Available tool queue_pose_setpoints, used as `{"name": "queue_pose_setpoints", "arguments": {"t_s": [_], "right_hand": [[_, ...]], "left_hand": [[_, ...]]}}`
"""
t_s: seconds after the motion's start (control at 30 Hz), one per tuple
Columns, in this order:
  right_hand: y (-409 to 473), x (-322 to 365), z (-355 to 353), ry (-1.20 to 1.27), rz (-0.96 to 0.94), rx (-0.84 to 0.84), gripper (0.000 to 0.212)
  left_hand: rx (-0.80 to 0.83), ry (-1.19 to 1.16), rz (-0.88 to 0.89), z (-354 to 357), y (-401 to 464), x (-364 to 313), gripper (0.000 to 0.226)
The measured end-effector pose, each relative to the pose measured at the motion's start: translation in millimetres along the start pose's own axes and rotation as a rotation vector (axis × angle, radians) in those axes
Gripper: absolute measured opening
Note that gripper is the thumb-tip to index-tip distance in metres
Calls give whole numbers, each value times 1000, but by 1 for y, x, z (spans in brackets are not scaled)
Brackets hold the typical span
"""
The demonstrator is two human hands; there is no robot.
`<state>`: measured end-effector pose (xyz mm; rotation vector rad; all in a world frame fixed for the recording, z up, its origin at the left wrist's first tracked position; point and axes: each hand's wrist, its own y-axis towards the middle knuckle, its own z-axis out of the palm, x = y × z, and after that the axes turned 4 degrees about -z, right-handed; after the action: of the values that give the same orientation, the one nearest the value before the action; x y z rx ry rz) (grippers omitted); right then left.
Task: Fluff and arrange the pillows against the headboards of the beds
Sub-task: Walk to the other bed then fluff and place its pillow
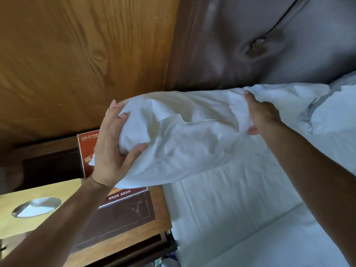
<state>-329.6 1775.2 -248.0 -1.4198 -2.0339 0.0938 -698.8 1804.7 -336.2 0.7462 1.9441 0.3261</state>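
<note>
A white pillow (185, 132) hangs in the air above the head of the bed, lying crosswise just below the padded grey-brown headboard (250, 45). My left hand (113, 149) grips its left end, fingers over the top and thumb underneath. My right hand (264, 114) grips its right part, bunching the cloth. A second white pillow (335, 116) lies at the right against the headboard. The white bed sheet (240, 209) spreads below the held pillow.
A wooden wall panel (77, 54) fills the upper left. Left of the bed stands a wooden nightstand (138, 228) with a red printed sign (86, 149) and a yellow tissue box (34, 209) on it.
</note>
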Motion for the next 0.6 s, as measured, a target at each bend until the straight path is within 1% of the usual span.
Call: {"name": "queue_pose_setpoints", "arguments": {"t_s": [0.07, 0.1, 0.17, 0.23, 0.3, 0.33, 0.4, 0.47, 0.6], "right_hand": [[2, 8, 18, 132, 94, -11, 91], [2, 10, 26, 141, 119, -19, 94], [7, 10, 37, 98, 124, -10, 93], [16, 6, 42, 44, 96, 3, 85], [25, 0, 42, -79, 37, -4, 80], [27, -2, 41, -147, -5, -22, 78], [26, -7, 41, -202, -68, -97, 69], [29, -16, 44, -189, -128, -148, 63], [38, -32, 41, -89, -183, -208, 54]], "left_hand": [[17, -3, 5, -2, -4, 1, 62], [24, 2, 6, -2, -6, 3, 62], [27, 28, 6, -4, -9, 9, 65], [23, 66, -1, -5, -13, 15, 68], [15, 69, 0, -6, -15, 18, 69], [12, 59, 5, -5, -16, 18, 69], [9, 44, 9, -3, -15, 16, 69], [8, 38, 13, 1, -13, 15, 67], [-8, -19, -15, 15, -11, 15, 62]]}}
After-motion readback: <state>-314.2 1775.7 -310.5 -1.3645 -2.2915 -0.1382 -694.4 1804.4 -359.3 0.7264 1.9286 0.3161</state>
